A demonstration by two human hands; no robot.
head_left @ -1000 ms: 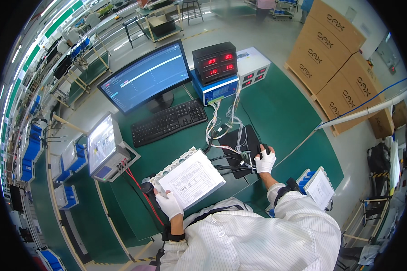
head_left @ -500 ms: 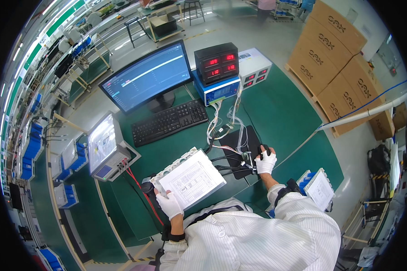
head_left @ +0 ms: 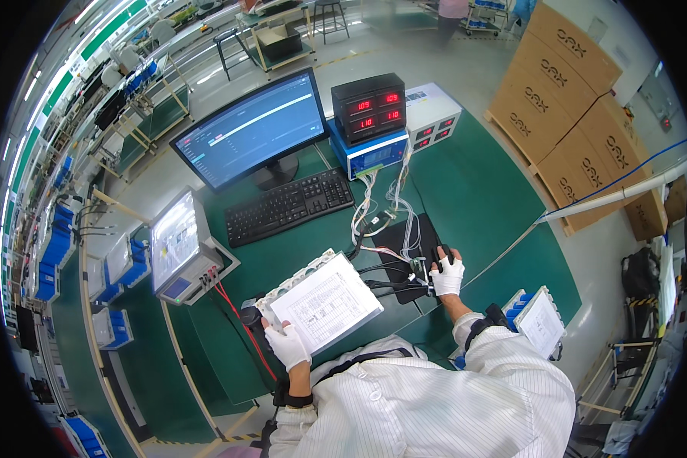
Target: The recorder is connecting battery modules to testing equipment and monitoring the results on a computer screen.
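A white-framed battery pack (head_left: pixel 273 294) lies at the front of the green table, with a printed sheet (head_left: pixel 328 301) covering its top. My left hand (head_left: pixel 288 345), in a white fingerless glove, grips the pack's near left corner, the thumb by the sheet and the fingers at the edge. Over a black mouse (head_left: pixel 437 263) rests my gloved right hand (head_left: pixel 448 276), which hides most of it. Black cables (head_left: pixel 393 287) and thin wires end in connectors just left of that hand, over the black mouse pad (head_left: pixel 395 233).
Behind the pack are a black keyboard (head_left: pixel 290 206) and a lit monitor (head_left: pixel 256 126). Red-digit meters (head_left: pixel 369 108) sit on a blue instrument (head_left: pixel 374 156). A tester (head_left: pixel 179 244) with red leads is at left. Another pack (head_left: pixel 538 320) stands right; cartons (head_left: pixel 561 114) are stacked beyond.
The whole view has shifted very slightly. My right hand's fingers have straightened a little over the mouse; my left hand stays on the battery pack.
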